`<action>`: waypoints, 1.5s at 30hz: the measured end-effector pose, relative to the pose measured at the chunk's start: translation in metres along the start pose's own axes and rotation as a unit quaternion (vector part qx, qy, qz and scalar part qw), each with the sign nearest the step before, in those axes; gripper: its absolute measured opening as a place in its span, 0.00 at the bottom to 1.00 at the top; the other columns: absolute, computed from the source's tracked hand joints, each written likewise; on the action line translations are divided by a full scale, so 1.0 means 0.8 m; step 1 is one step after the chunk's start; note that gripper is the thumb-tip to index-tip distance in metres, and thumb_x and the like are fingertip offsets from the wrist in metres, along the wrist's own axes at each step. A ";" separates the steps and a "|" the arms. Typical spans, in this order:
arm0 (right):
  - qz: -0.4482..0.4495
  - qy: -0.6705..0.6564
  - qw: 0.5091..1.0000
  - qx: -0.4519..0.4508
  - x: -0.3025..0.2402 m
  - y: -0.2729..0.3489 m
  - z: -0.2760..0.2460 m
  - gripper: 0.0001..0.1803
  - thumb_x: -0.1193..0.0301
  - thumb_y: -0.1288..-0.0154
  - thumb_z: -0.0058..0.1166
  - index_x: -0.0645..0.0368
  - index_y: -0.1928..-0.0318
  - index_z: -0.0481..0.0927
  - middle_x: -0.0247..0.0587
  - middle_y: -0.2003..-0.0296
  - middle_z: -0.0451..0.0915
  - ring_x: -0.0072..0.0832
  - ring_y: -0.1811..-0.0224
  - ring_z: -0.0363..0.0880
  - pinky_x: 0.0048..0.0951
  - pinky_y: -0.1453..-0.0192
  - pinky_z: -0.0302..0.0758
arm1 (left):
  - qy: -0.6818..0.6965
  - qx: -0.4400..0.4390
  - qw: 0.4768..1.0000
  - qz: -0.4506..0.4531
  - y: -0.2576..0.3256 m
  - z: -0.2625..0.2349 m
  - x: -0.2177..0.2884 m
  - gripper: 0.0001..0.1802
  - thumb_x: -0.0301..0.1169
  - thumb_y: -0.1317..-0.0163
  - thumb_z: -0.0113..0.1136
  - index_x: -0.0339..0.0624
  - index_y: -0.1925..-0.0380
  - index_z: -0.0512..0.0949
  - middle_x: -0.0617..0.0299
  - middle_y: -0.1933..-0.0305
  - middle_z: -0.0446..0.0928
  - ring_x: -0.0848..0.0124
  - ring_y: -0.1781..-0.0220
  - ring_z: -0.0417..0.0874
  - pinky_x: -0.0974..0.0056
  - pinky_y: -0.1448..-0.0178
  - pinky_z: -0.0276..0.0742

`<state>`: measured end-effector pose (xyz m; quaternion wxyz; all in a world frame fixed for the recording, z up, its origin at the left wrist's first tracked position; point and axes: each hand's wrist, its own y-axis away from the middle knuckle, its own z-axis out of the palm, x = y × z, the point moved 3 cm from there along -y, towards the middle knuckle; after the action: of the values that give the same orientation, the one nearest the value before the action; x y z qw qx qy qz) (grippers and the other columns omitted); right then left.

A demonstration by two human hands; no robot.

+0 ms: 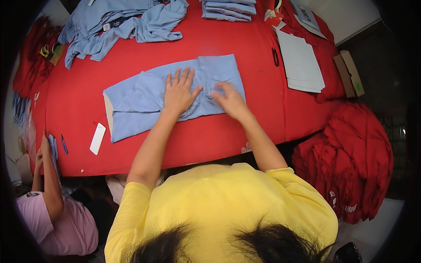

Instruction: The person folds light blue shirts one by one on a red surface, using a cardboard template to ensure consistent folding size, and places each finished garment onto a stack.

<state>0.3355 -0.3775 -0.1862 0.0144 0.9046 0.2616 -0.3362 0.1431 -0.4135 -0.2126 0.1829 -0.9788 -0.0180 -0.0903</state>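
A light blue garment (136, 94), partly folded, lies flat in front of me on the red-covered table (258, 118). From its left end a cream-coloured edge, like paper or board, (108, 116) sticks out. My left hand (179, 93) rests flat on the middle of the garment, its fingers spread. Over the right part of the cloth is my right hand (231, 101), slightly blurred, with its fingers apart and a little bent. No object shows in it, and whether its fingertips touch the fabric I cannot tell. Small wrinkles run through the cloth between both hands.
Loose blue garments (125, 26) and a folded stack (228, 9) lie at the back. White sheets (300, 61) and black thread snips (275, 57) are at right; a white tag (97, 139) and another small tool (64, 144) at left. Red garments (351, 162) hang right. A co-worker (61, 219) sits left.
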 end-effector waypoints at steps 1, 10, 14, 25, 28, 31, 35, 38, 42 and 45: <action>0.037 -0.055 0.997 0.047 0.019 -0.007 -0.018 0.21 0.59 0.37 0.56 0.60 0.49 0.76 0.50 0.46 0.74 0.48 0.47 0.75 0.41 0.44 0.72 | 0.021 0.013 1.000 0.005 0.000 0.002 0.001 0.31 0.49 0.35 0.52 0.44 0.37 0.68 0.58 0.31 0.65 0.56 0.28 0.59 0.42 0.27 0.48; 0.179 -0.257 0.949 -0.027 0.102 -0.044 -0.027 0.16 0.61 0.31 0.50 0.64 0.58 0.78 0.50 0.57 0.79 0.37 0.54 0.78 0.38 0.49 0.74 | 0.407 -0.050 0.899 -0.153 -0.060 0.014 0.093 0.24 0.44 0.36 0.56 0.35 0.50 0.76 0.45 0.50 0.77 0.51 0.50 0.79 0.57 0.45 0.73; 0.111 -0.591 0.797 -0.062 0.033 -0.046 -0.029 0.18 0.60 0.26 0.38 0.62 0.55 0.75 0.53 0.51 0.77 0.38 0.53 0.78 0.40 0.46 0.74 | 0.436 -0.071 0.866 -0.233 -0.065 0.021 0.098 0.23 0.45 0.38 0.59 0.37 0.52 0.78 0.51 0.56 0.80 0.63 0.56 0.81 0.62 0.52 0.74; 0.178 -0.499 0.808 -0.256 -0.026 -0.022 0.018 0.20 0.68 0.27 0.42 0.65 0.40 0.65 0.55 0.43 0.71 0.40 0.49 0.78 0.38 0.48 0.80 | 0.187 0.037 0.876 -0.444 0.140 -0.155 -0.260 0.23 0.38 0.41 0.62 0.34 0.50 0.78 0.51 0.60 0.82 0.61 0.61 0.84 0.61 0.52 0.77; 0.153 -0.447 0.824 -0.312 -0.053 -0.036 0.066 0.26 0.68 0.27 0.43 0.65 0.34 0.61 0.55 0.41 0.69 0.36 0.48 0.78 0.33 0.49 0.80 | -0.110 0.043 0.891 -0.438 0.168 -0.117 -0.313 0.24 0.39 0.43 0.63 0.37 0.49 0.78 0.49 0.58 0.82 0.54 0.57 0.83 0.56 0.50 0.77; 0.122 -0.388 0.864 -0.297 -0.080 -0.057 0.081 0.29 0.68 0.28 0.44 0.64 0.31 0.57 0.57 0.36 0.64 0.42 0.41 0.74 0.37 0.43 0.77 | 0.011 0.020 0.884 -0.468 0.149 -0.118 -0.295 0.22 0.40 0.45 0.65 0.38 0.53 0.80 0.49 0.58 0.82 0.52 0.56 0.83 0.54 0.49 0.77; -0.074 -0.103 0.984 -0.128 -0.099 -0.076 0.062 0.34 0.57 0.29 0.43 0.61 0.29 0.55 0.57 0.30 0.56 0.51 0.28 0.54 0.52 0.29 0.55 | 0.118 -0.037 0.864 -0.487 0.123 -0.120 -0.223 0.18 0.40 0.47 0.67 0.35 0.64 0.82 0.49 0.66 0.83 0.55 0.61 0.85 0.55 0.54 0.78; -0.043 0.089 0.993 -0.070 -0.104 -0.077 0.046 0.37 0.47 0.32 0.44 0.57 0.31 0.61 0.55 0.29 0.55 0.50 0.25 0.46 0.61 0.28 0.45 | 0.241 -0.032 0.853 -0.463 0.109 -0.070 -0.147 0.17 0.36 0.49 0.70 0.34 0.66 0.82 0.48 0.70 0.83 0.56 0.65 0.84 0.58 0.57 0.79; -0.144 0.193 0.968 0.076 0.019 -0.140 0.041 0.37 0.42 0.35 0.46 0.52 0.33 0.66 0.49 0.30 0.56 0.55 0.27 0.48 0.67 0.29 0.41 | 0.422 0.006 0.781 -0.460 0.072 -0.037 -0.028 0.12 0.27 0.44 0.68 0.33 0.72 0.73 0.59 0.74 0.78 0.74 0.74 0.81 0.70 0.70 0.79; -0.087 0.314 0.939 0.110 0.004 -0.140 0.003 0.38 0.41 0.36 0.46 0.51 0.33 0.66 0.48 0.29 0.56 0.59 0.27 0.47 0.73 0.32 0.40 | 0.471 0.019 0.761 -0.446 0.076 -0.021 0.025 0.14 0.27 0.44 0.68 0.36 0.71 0.69 0.62 0.76 0.75 0.75 0.73 0.81 0.71 0.70 0.79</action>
<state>0.2823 -0.2799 -0.1730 -0.1975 0.9338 0.2920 -0.0613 0.1641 -0.4760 -0.2153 0.1261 -0.6910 -0.3655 -0.6107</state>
